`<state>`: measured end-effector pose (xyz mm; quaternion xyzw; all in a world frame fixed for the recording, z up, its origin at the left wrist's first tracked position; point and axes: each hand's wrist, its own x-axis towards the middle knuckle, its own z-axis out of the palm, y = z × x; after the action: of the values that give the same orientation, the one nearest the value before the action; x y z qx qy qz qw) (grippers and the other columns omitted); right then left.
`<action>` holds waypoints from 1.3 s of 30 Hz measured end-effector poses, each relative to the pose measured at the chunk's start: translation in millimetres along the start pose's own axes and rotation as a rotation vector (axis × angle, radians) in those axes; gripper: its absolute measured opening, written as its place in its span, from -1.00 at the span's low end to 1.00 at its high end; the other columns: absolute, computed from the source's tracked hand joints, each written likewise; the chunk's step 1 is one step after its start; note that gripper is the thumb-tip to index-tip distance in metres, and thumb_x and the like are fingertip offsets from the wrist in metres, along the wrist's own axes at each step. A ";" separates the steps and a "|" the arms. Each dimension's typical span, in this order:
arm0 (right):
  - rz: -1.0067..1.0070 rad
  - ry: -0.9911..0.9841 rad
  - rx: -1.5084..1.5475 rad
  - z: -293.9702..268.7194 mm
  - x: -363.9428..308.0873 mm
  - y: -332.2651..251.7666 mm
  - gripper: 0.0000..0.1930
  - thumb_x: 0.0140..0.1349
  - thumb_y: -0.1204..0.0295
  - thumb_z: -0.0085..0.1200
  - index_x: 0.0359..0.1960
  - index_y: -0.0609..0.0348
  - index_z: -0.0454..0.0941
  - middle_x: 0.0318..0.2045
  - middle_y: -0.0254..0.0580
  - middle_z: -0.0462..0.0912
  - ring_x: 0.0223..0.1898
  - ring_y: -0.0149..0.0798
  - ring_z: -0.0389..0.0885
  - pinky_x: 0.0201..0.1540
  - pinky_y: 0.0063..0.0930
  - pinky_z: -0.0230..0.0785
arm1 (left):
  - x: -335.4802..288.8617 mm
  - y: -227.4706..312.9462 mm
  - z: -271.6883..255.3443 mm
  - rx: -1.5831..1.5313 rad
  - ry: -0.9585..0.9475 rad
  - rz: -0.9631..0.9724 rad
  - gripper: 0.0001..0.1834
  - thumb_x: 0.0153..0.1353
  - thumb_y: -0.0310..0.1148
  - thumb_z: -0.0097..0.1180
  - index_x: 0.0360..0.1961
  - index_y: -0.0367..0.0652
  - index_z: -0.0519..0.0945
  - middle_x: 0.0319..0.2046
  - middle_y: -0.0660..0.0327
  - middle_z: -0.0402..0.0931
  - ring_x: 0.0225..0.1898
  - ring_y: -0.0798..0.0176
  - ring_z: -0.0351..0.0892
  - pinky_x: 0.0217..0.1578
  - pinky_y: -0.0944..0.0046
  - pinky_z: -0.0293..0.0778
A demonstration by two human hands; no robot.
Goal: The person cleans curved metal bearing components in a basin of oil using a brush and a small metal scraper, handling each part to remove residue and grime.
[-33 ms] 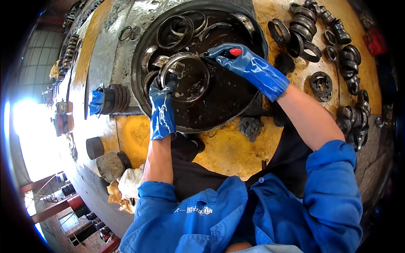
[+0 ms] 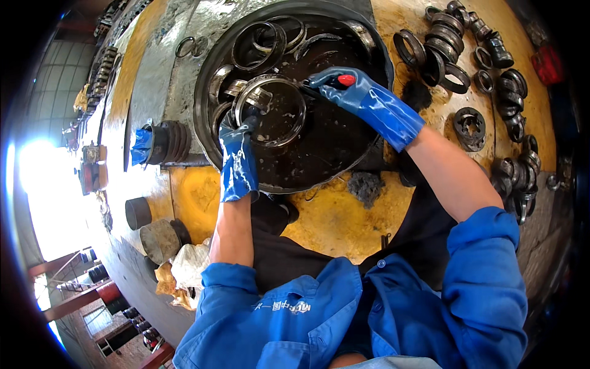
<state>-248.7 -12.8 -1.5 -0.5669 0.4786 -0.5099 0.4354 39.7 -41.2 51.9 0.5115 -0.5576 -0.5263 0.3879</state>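
In a blue rubber glove, my left hand [image 2: 238, 150] is closed on the near left side of a shiny metal ring [image 2: 298, 126], held tilted over a round black basin [image 2: 200, 117]. My right hand [image 2: 338, 86], gloved alike, is closed round a red-handled tool [image 2: 346, 80]. The tool's dark end is at the ring's upper right rim; its exact kind is hidden by the fingers. Dark, oily liquid [image 2: 332, 144] covers the basin floor. More metal rings [image 2: 284, 46] lie in the basin at the far left, behind the held one.
Stacks of greasy rings [image 2: 444, 40] stand to the right of the basin, near a slotted round part [image 2: 469, 129]. A dark wad [image 2: 367, 187] lies just in front of the basin. At left are a ribbed cylinder [image 2: 178, 142], short tubes [image 2: 138, 213] and a white bag [image 2: 192, 267].
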 end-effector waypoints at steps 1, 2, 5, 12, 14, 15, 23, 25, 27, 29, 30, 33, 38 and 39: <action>0.055 0.000 -0.035 1.2 -3.7 1.8 -0.76 0.25 0.63 0.22 -0.08 0.09 0.75 -0.11 -0.21 0.79 -0.08 -0.39 0.72 0.08 -0.49 0.60 | 3.2 -3.5 -1.6 0.030 0.007 0.021 -0.54 0.14 -0.58 0.30 0.11 -0.26 0.63 -0.09 0.15 0.73 -0.12 0.25 0.69 -0.02 0.25 0.58; 0.072 -0.031 -0.062 2.7 -6.8 -1.3 -0.76 0.23 0.63 0.23 -0.09 0.11 0.75 -0.11 -0.17 0.79 -0.10 -0.38 0.74 0.05 -0.49 0.61 | 5.2 -6.3 -2.6 0.068 0.021 0.048 -0.54 0.14 -0.57 0.30 0.11 -0.26 0.63 -0.10 0.15 0.73 -0.12 0.24 0.69 -0.02 0.24 0.58; -0.113 -0.014 -0.148 17.5 -17.8 -23.0 -0.74 0.20 0.64 0.23 -0.09 0.11 0.75 -0.10 -0.14 0.78 -0.12 -0.32 0.76 0.02 -0.46 0.64 | 7.1 -8.7 -7.2 0.184 0.055 0.127 -0.54 0.13 -0.55 0.31 0.11 -0.25 0.63 -0.10 0.13 0.73 -0.12 0.23 0.70 -0.02 0.23 0.59; -0.460 -0.090 -0.322 40.1 -12.4 -60.0 -0.67 0.11 0.65 0.31 -0.06 0.10 0.74 -0.04 -0.08 0.77 -0.02 -0.08 0.77 0.07 -0.28 0.65 | 5.9 -13.6 2.3 0.353 0.134 0.210 -0.53 0.11 -0.51 0.34 0.10 -0.25 0.64 -0.11 0.09 0.74 -0.11 0.18 0.72 -0.02 0.21 0.60; -0.626 -0.005 -0.521 42.0 -3.8 -52.1 -0.70 0.11 0.59 0.34 -0.09 0.07 0.74 -0.05 -0.05 0.76 -0.04 -0.03 0.77 0.05 -0.25 0.63 | 4.7 -13.3 6.1 0.374 0.152 0.221 -0.53 0.10 -0.49 0.35 0.10 -0.25 0.64 -0.11 0.08 0.74 -0.11 0.17 0.73 -0.02 0.21 0.60; -0.627 -0.026 -0.528 42.8 -5.5 -49.1 -0.70 0.11 0.59 0.34 -0.09 0.07 0.74 -0.05 -0.05 0.76 -0.04 -0.03 0.77 0.05 -0.25 0.63 | 4.8 -12.8 8.9 0.385 0.159 0.230 -0.52 0.10 -0.49 0.35 0.10 -0.25 0.64 -0.12 0.07 0.74 -0.11 0.16 0.73 -0.02 0.21 0.60; 0.037 0.204 -0.444 74.4 -10.5 -37.1 -0.83 0.25 0.31 0.30 -0.17 0.02 0.75 -0.26 -0.16 0.79 -0.24 -0.13 0.77 -0.13 -0.38 0.58 | 7.8 -6.7 21.1 0.431 0.178 0.256 -0.51 0.08 -0.43 0.38 0.09 -0.25 0.64 -0.13 0.02 0.75 -0.10 0.11 0.75 -0.01 0.18 0.61; 0.661 0.173 -0.332 82.1 -5.1 -64.8 -0.75 0.25 0.27 0.29 -0.14 0.14 0.74 -0.30 -0.20 0.78 -0.28 -0.21 0.73 -0.14 -0.40 0.53 | 10.8 -22.3 15.6 0.375 0.182 0.206 -0.49 0.05 -0.41 0.39 0.09 -0.24 0.65 -0.12 0.00 0.75 -0.08 0.08 0.75 0.01 0.17 0.60; 0.808 0.160 -0.218 77.0 -9.6 -59.8 -0.73 0.26 0.25 0.29 -0.14 0.16 0.74 -0.32 -0.23 0.77 -0.32 -0.24 0.69 -0.18 -0.40 0.50 | 20.6 -38.7 17.6 0.248 0.158 0.131 -0.43 -0.03 -0.36 0.40 0.09 -0.23 0.65 -0.10 -0.06 0.73 -0.01 0.01 0.74 0.08 0.16 0.58; 0.840 0.153 -0.137 70.5 -16.7 -44.5 -0.71 0.27 0.22 0.28 -0.14 0.17 0.74 -0.33 -0.26 0.75 -0.35 -0.28 0.66 -0.23 -0.41 0.47 | 20.4 -32.3 19.8 0.367 0.159 0.159 -0.44 -0.03 -0.34 0.42 0.07 -0.22 0.66 -0.10 -0.03 0.73 -0.02 0.00 0.74 0.07 0.14 0.59; 0.845 0.151 -0.111 68.0 -18.7 -37.8 -0.70 0.27 0.21 0.28 -0.13 0.18 0.74 -0.34 -0.28 0.75 -0.37 -0.29 0.64 -0.26 -0.41 0.46 | 18.6 -29.7 22.6 0.390 0.147 0.137 -0.44 -0.03 -0.33 0.41 0.07 -0.20 0.66 -0.10 -0.03 0.73 -0.02 -0.01 0.73 0.08 0.14 0.59; 0.842 0.114 -0.063 74.8 -18.5 -31.4 -0.66 0.29 0.17 0.28 -0.13 0.21 0.74 -0.36 -0.32 0.73 -0.42 -0.34 0.59 -0.33 -0.42 0.42 | 15.7 -28.4 18.5 0.399 0.125 0.127 -0.44 -0.02 -0.32 0.40 0.08 -0.17 0.66 -0.07 -0.03 0.72 0.00 -0.01 0.72 0.09 0.15 0.58; 0.737 0.011 -0.064 80.5 -15.8 -10.4 -0.68 0.30 0.22 0.27 -0.12 0.23 0.73 -0.35 -0.31 0.75 -0.39 -0.33 0.65 -0.28 -0.44 0.47 | 22.6 -30.9 16.7 0.495 0.071 -0.043 -0.40 0.01 -0.31 0.39 0.16 -0.13 0.63 0.04 -0.01 0.68 0.09 -0.01 0.67 0.15 0.15 0.55; 0.676 0.022 -0.235 77.7 -16.1 6.2 -0.69 0.32 0.23 0.26 -0.11 0.23 0.73 -0.34 -0.28 0.76 -0.35 -0.33 0.67 -0.23 -0.44 0.50 | 25.7 -31.7 21.2 0.491 0.017 -0.099 -0.37 0.02 -0.29 0.39 0.19 -0.12 0.62 0.06 -0.01 0.67 0.12 -0.02 0.66 0.17 0.15 0.54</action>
<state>-172.3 2.5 -18.0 -0.4172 0.6993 -0.2843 0.5060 19.7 -59.9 14.9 0.6216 -0.6397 -0.3889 0.2307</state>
